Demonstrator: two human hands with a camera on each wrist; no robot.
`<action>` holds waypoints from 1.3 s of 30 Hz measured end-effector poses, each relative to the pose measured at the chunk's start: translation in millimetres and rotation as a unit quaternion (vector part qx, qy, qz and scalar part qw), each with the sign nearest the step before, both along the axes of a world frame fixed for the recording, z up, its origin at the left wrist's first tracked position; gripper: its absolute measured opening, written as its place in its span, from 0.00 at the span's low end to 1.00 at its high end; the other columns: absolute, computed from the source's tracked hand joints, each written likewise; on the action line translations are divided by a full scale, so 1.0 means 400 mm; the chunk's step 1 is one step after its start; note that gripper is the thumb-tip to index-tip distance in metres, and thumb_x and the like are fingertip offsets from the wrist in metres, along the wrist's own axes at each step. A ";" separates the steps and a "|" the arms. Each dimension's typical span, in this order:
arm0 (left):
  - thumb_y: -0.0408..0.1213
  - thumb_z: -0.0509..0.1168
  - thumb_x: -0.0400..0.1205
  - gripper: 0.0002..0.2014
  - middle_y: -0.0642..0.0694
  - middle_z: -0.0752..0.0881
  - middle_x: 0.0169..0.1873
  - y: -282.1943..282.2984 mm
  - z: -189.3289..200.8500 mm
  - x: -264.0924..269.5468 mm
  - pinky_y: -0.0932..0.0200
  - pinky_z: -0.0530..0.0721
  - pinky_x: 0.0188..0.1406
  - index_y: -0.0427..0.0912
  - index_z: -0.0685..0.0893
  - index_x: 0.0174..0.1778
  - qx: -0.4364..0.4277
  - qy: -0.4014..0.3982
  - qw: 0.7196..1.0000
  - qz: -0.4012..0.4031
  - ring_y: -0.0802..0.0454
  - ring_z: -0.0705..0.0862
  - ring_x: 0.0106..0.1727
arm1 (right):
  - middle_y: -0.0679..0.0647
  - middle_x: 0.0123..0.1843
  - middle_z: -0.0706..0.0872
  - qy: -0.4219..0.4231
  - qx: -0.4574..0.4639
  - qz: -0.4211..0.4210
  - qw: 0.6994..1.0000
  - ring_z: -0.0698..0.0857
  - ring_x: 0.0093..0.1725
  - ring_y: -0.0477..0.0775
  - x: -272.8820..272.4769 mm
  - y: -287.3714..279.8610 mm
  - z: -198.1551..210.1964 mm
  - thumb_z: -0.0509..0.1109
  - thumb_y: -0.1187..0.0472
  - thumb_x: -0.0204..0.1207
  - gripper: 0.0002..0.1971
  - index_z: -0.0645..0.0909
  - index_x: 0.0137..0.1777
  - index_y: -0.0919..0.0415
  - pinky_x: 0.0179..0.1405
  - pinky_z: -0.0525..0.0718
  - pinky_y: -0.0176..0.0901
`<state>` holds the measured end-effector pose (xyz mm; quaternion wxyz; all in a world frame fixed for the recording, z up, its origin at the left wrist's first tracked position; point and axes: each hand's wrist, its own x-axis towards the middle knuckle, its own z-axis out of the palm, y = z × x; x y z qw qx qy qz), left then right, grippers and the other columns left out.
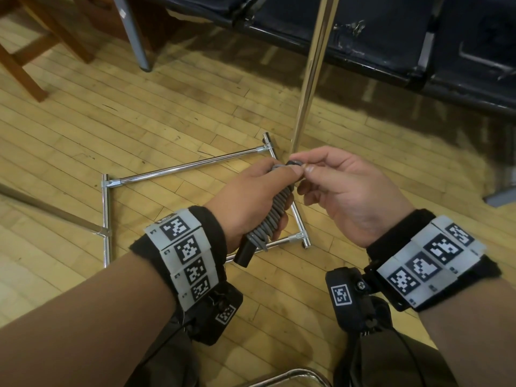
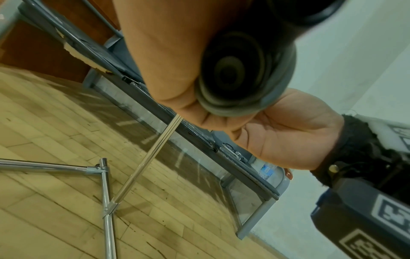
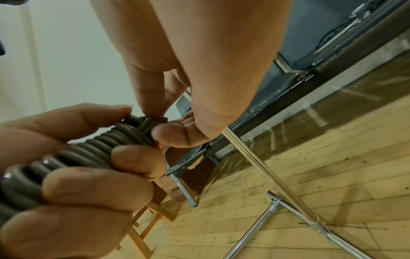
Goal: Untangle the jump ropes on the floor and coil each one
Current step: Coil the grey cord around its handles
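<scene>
A grey jump rope [image 1: 275,216] is wound in tight turns around its black handles [image 1: 245,254]. My left hand [image 1: 259,199] grips this bundle [image 3: 93,150] in its fist, held above the floor. The butt of a black handle [image 2: 235,73] fills the left wrist view below my palm. My right hand [image 1: 335,188] pinches the rope's end [image 3: 147,122] at the top of the bundle between thumb and forefinger. No other rope shows in any view.
A chrome rack base [image 1: 192,166] lies on the wooden floor [image 1: 111,129] under my hands, with an upright chrome pole [image 1: 312,71] rising from it. Dark seats [image 1: 391,32] stand behind, wooden furniture legs [image 1: 22,68] at far left. My knees fill the bottom edge.
</scene>
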<state>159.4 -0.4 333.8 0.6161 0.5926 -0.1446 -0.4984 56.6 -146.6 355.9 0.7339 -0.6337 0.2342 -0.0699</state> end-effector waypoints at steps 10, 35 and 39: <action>0.51 0.68 0.85 0.16 0.41 0.82 0.33 -0.002 0.019 0.000 0.56 0.81 0.24 0.43 0.80 0.57 -0.041 0.047 0.998 -0.021 0.45 0.79 0.24 | 0.56 0.40 0.78 -0.013 0.086 0.008 0.996 0.73 0.33 0.49 0.001 0.004 0.011 0.64 0.72 0.85 0.10 0.84 0.60 0.64 0.31 0.72 0.40; 0.54 0.68 0.87 0.14 0.42 0.82 0.35 0.008 0.005 0.017 0.56 0.82 0.25 0.46 0.83 0.52 -0.053 0.033 0.995 -0.073 0.45 0.80 0.25 | 0.57 0.37 0.77 0.032 0.035 0.012 0.999 0.77 0.30 0.54 -0.007 -0.015 0.021 0.67 0.56 0.87 0.10 0.79 0.54 0.64 0.28 0.75 0.47; 0.54 0.64 0.90 0.16 0.42 0.81 0.34 0.006 0.010 0.009 0.57 0.82 0.24 0.43 0.83 0.57 -0.062 0.041 0.995 -0.068 0.46 0.79 0.25 | 0.54 0.29 0.71 0.111 0.052 0.083 0.989 0.74 0.26 0.55 -0.004 -0.011 0.001 0.66 0.36 0.82 0.23 0.80 0.51 0.60 0.25 0.71 0.46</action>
